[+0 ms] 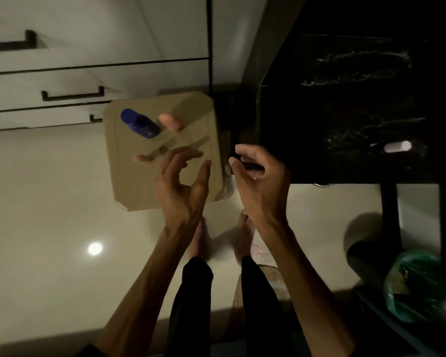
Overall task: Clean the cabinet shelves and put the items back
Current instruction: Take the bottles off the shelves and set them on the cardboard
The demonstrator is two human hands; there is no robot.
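Blue bottle (139, 123) on stool (129, 181), beyond empty left hand's (182, 185) fingers (191, 153).

1. I stand barefoot in a dim room of a home, on a glossy pale tiled floor (49, 202).
2. Far left, white cabinet drawers (95, 76) carry dark bar handles (72, 95).
3. On the right sits a dark shelf unit (345, 99), with a green plastic bag (417, 284) near it.

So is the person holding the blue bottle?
No, the dark blue plastic bottle lies on the beige square stool, while the left hand and the right hand hover open and empty.
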